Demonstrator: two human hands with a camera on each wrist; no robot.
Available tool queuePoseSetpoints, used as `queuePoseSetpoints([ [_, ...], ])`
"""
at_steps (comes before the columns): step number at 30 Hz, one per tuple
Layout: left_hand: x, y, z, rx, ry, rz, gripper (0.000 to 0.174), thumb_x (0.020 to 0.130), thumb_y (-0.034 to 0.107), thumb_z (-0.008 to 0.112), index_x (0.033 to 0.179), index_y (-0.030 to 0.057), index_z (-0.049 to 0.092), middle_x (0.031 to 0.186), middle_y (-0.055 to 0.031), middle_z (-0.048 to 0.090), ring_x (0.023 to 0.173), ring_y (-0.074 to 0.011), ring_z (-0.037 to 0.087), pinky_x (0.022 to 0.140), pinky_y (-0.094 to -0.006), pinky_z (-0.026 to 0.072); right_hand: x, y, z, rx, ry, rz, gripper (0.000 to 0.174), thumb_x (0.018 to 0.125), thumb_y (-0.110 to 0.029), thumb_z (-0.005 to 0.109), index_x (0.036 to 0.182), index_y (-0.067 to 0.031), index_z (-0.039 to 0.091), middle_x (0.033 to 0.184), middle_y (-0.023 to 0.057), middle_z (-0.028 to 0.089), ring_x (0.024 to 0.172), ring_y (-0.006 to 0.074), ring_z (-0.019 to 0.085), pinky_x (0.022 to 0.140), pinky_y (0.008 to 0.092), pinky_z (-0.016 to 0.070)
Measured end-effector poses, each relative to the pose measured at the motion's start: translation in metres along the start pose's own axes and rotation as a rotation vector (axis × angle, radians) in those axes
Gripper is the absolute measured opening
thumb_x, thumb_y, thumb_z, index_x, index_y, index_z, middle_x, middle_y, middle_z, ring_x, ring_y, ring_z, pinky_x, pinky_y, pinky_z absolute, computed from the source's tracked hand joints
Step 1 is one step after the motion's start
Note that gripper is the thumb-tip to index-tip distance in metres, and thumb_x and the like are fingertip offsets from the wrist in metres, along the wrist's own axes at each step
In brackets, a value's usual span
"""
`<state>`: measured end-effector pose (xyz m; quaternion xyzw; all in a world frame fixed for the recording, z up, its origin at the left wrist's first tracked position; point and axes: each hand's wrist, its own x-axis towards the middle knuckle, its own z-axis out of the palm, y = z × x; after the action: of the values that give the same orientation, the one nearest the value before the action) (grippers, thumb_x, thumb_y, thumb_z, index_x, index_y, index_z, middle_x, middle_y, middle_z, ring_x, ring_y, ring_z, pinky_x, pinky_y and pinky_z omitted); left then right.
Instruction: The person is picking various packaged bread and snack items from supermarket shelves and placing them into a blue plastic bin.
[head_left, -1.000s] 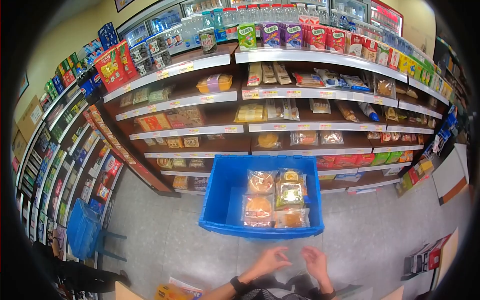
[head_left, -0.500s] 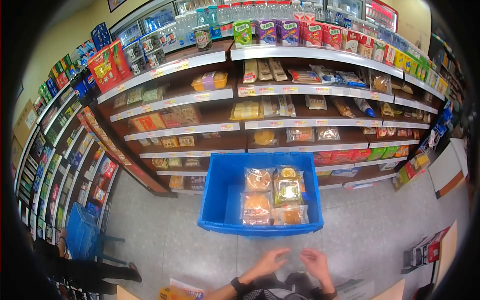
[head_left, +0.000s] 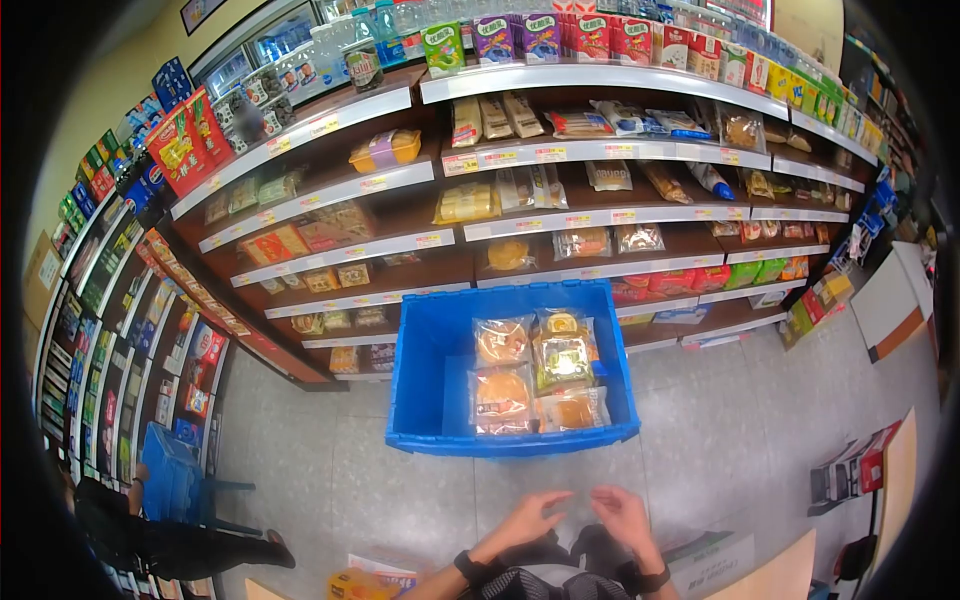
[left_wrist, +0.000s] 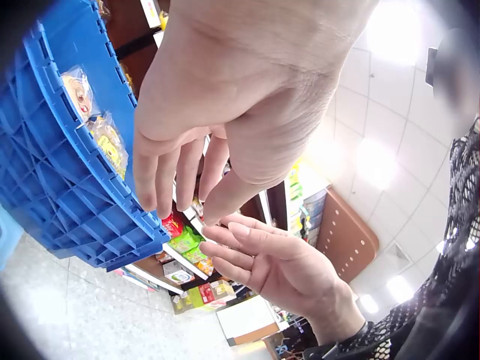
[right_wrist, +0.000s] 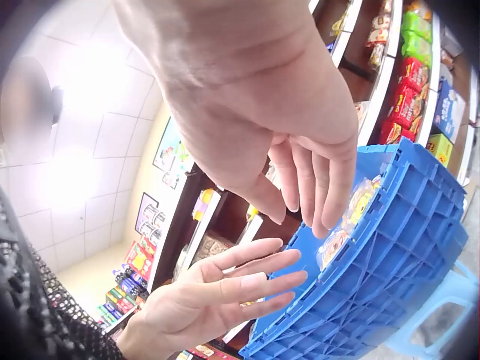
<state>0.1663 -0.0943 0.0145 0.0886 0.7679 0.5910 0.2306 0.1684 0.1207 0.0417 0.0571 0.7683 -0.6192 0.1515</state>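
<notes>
Both hands hang in the air on the near side of a blue crate (head_left: 510, 443). The left hand (head_left: 530, 518) and the right hand (head_left: 620, 515) face each other, a gap between them, fingers relaxed and holding nothing. Inside the crate lie several wrapped breads: a round one (head_left: 502, 342) behind another round one (head_left: 501, 392), a green-and-yellow pack (head_left: 563, 362) and a flatter one (head_left: 575, 410) at the right. In the left wrist view the left hand (left_wrist: 225, 112) has loosely bent fingers; the right wrist view shows the right hand (right_wrist: 262, 120) likewise.
Behind the crate stands a long shelf unit (head_left: 600, 212) with breads, drink cartons and bottles. Another shelf runs along the left, where a person in dark clothes (head_left: 150, 535) is beside a blue crate (head_left: 170, 475). A white board (head_left: 893, 300) stands at the right.
The head view has shifted, so the shelves and crate sit higher and further left. The fingers of the right hand look straighter. The person at the left shows more fully.
</notes>
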Motion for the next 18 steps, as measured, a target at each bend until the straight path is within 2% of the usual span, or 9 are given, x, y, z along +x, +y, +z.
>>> queuePoseSetpoints([
  [7,0.003,0.001,-0.003,0.006,0.003,0.022,0.044,0.085,0.007,0.066,0.128,0.0040,0.056,0.122,-0.0163,0.061,0.108,-0.0246,0.061,0.094,-0.0346,0.0487,0.001,-0.007,0.004,-0.067,-0.015,-0.025,0.024,0.085,-0.004,0.066,0.107,0.0049,0.063,0.100,0.0146,0.070,0.092,0.0202,0.069,0.080,0.0298,0.0554],
  [18,-0.002,0.010,-0.008,0.002,0.021,0.021,0.043,0.086,0.009,0.065,0.128,0.0062,0.057,0.123,-0.0160,0.061,0.108,-0.0260,0.062,0.096,-0.0356,0.0484,0.003,-0.014,0.005,-0.149,-0.024,-0.063,0.026,0.085,-0.006,0.066,0.109,0.0020,0.064,0.099,0.0145,0.071,0.090,0.0209,0.070,0.078,0.0306,0.0561],
])
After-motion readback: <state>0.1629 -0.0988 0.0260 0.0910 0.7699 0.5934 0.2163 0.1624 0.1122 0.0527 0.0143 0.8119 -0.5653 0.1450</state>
